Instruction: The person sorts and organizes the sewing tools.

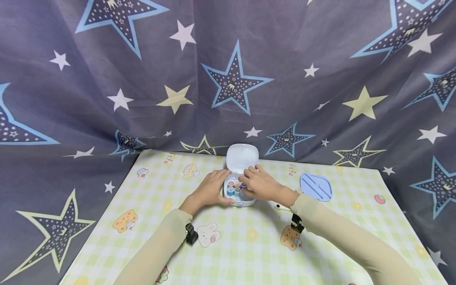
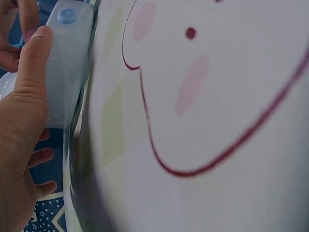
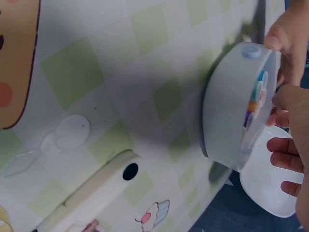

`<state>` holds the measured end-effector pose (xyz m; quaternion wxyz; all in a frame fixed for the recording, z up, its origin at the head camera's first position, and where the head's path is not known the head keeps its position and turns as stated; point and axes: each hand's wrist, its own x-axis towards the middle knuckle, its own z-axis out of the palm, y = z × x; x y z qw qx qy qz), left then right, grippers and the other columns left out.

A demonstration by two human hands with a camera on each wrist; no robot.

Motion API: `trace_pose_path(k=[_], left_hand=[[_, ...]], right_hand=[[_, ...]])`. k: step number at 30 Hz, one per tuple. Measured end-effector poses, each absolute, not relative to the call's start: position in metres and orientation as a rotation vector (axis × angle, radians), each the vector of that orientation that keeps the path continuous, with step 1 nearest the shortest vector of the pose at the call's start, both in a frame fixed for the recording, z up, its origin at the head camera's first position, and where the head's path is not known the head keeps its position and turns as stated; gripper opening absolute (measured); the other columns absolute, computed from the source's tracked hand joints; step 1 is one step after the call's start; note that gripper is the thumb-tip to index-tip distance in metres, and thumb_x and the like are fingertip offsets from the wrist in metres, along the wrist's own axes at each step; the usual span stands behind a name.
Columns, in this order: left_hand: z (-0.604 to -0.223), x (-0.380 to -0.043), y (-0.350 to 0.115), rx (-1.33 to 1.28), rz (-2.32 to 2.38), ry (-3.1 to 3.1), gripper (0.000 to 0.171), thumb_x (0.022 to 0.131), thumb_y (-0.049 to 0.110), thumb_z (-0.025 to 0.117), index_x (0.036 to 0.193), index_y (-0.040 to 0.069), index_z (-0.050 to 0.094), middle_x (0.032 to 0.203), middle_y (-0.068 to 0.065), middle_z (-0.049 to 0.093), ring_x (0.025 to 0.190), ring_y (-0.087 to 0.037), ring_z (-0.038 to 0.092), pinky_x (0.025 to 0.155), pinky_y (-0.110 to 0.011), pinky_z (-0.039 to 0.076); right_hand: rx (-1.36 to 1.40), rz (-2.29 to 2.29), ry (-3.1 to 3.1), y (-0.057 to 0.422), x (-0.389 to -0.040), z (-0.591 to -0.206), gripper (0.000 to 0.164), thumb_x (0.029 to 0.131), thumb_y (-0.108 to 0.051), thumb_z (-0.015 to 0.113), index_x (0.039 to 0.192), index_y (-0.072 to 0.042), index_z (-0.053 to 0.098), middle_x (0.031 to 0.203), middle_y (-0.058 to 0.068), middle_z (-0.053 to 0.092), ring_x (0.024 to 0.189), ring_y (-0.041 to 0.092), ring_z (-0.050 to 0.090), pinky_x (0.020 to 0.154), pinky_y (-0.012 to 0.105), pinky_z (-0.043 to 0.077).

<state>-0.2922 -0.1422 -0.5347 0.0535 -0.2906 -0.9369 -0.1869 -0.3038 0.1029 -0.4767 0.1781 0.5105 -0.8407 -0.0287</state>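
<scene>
A small white plastic case [image 1: 246, 204] stands on the table with its lid [image 1: 242, 157] raised at the back. Inside sit several small thread spools [image 1: 230, 192], teal, pink, orange and purple. My left hand [image 1: 211, 189] grips the case's left side, thumb [image 2: 36, 58] along the front rim near the blue latch button [image 2: 67, 16]. Over the case's right half is my right hand [image 1: 261, 185], its fingertips bent down inside, right at the purple spool [image 3: 248, 119]. I cannot tell whether it pinches a spool.
A light blue slotted tray [image 1: 316, 187] lies on the tablecloth to the right. Nearer, below the right wrist, are a cream stick-shaped tool [image 3: 96, 188] with a black oval and a clear needle threader [image 3: 72, 131]. A star-patterned curtain [image 1: 228, 79] hangs behind the table.
</scene>
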Motion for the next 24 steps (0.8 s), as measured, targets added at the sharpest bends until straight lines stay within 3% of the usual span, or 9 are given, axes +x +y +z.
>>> trace_pose_path(k=[10,18,24], left_hand=[[-0.536,-0.292,-0.141,-0.873,-0.555,-2.862,0.118,0.066,0.064,0.087,0.155,0.003,0.037,0.152,-0.014,0.049,0.14,-0.035,0.047,0.12,-0.051,0.036],[-0.536,-0.294,-0.141,-0.855,-0.553,-2.889,0.12,0.067,0.065,0.086,0.157,0.005,0.035,0.155,-0.014,0.047,0.142,-0.035,0.044,0.122,-0.052,0.033],[-0.535,-0.294,-0.141,-0.856,-0.555,-2.886,0.12,0.067,0.065,0.086,0.156,0.004,0.035,0.155,-0.015,0.046,0.142,-0.036,0.044,0.122,-0.052,0.034]], right_hand=[[1.358,0.014,-2.458,0.131,-0.3,-0.462,0.03,0.092,-0.028,0.073,0.117,-0.013,0.068,0.097,0.004,0.061,0.092,0.022,0.054,0.087,0.043,0.046],[1.28,0.117,-2.485,0.172,-0.296,-0.451,0.024,0.092,-0.025,0.073,0.112,-0.012,0.07,0.098,0.005,0.062,0.095,0.026,0.057,0.093,0.05,0.047],[1.268,0.101,-2.482,0.203,-0.293,-0.451,0.024,0.088,-0.023,0.078,0.107,-0.012,0.069,0.093,0.004,0.06,0.089,0.025,0.055,0.086,0.048,0.044]])
